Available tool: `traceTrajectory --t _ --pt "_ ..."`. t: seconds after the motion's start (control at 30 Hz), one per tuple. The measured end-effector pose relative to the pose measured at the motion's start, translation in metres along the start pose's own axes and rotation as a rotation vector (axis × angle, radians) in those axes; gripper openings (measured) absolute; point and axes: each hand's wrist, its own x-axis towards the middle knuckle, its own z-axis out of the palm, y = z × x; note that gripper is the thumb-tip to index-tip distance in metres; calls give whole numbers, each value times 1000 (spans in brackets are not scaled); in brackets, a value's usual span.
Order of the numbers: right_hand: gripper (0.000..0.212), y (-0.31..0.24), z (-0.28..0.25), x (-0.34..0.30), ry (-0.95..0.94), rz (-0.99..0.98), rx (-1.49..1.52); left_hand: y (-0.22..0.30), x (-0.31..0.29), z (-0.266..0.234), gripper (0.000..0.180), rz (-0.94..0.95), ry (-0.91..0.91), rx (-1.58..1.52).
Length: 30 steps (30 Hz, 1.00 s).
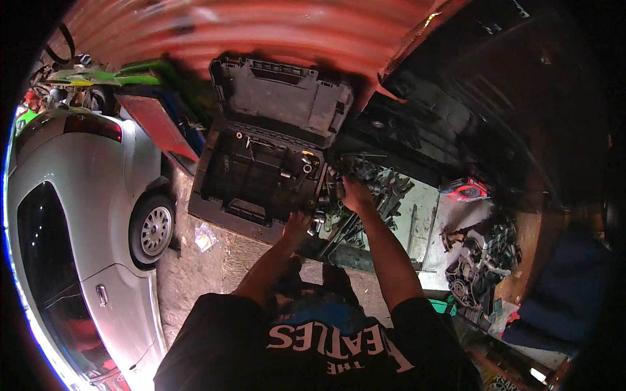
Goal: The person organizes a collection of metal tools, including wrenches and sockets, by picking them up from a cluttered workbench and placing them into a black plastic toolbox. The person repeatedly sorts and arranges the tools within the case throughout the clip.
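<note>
My left hand (pixel 298 225) rests at the front right corner of an open black tool case (pixel 215 212), its fingers laid over the edge. Shiny metal sockets (pixel 318 217) lie just right of that hand. My right hand (pixel 355 194) reaches into a heap of metal hand tools (pixel 390 189) beside the case. Its fingers are curled at a dark piece, too dim to name. Inside the case are a few loose metal parts, among them a ring-shaped one (pixel 307 168) and a small cylindrical one (pixel 285 173). The raised lid (pixel 277 94) leans back.
A silver car (pixel 98 182) stands close on the left, its wheel (pixel 155 231) near the case. Red corrugated sheet (pixel 261 29) rises behind. To the right are a red and black box (pixel 467 189) and a pile of greasy metal engine parts (pixel 479 267).
</note>
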Motion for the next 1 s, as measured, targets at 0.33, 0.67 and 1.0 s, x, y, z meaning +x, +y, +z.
traceTrajectory --t 0.33,0.67,1.0 --pt "55 -10 25 42 207 -161 25 -2 1 0 40 -20 233 -43" --pt "46 -17 44 43 254 -82 36 -14 -6 -12 42 6 109 -95" --pt "36 -19 35 0 460 156 779 -16 -19 -38 25 91 113 -224"
